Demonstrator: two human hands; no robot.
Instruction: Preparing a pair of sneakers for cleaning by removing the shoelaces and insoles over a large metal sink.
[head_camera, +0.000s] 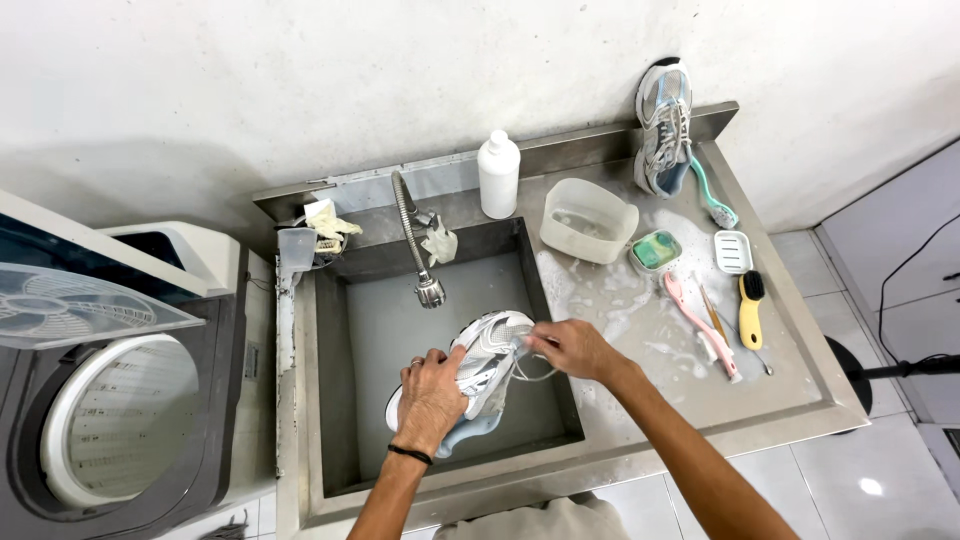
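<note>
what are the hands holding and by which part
A white sneaker over the sink: left hand grips its middle, right hand pinches it near the toe end.

At centre frame your left hand (432, 398) and right hand (572, 348) hold a shoe (487, 365) over the sink (340, 400), below the faucet (415, 245). Right of it, brushes (700, 325) lie on the counter (790, 380); a second shoe (664, 125) leans at upper right; a washing machine (120, 400) stands left.
</note>
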